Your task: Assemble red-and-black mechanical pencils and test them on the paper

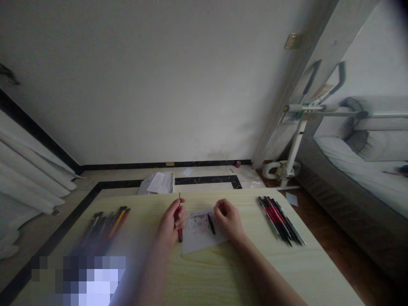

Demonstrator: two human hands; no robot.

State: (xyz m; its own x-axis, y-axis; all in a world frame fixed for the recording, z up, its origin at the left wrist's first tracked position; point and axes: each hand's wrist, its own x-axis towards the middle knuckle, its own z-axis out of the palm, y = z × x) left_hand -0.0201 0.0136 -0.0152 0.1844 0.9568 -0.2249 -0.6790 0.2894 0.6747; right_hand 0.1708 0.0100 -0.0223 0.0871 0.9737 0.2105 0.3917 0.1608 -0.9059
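Observation:
My left hand [174, 222] is wrapped round a red pen [180, 234], held upright with a thin metallic tip pointing up. To its right lies a white sheet of paper [194, 242] covered in dark and reddish scribbles. On the paper rests a short black pen part [211, 224], perhaps a cap or barrel. Beside it, my right hand [228, 217] is curled over the sheet's right edge, thumb and forefinger pinched together. Whatever those fingers hold, if anything, is too small to make out.
Several red, black and silver pens [280, 221] lie at the right of the wooden table [197, 280]. Another pen bundle [105, 225], partly blurred, lies on the left. Beyond the far edge stands a box with papers [161, 182]. Exercise equipment [296, 144] and a sofa [344, 187] are at right.

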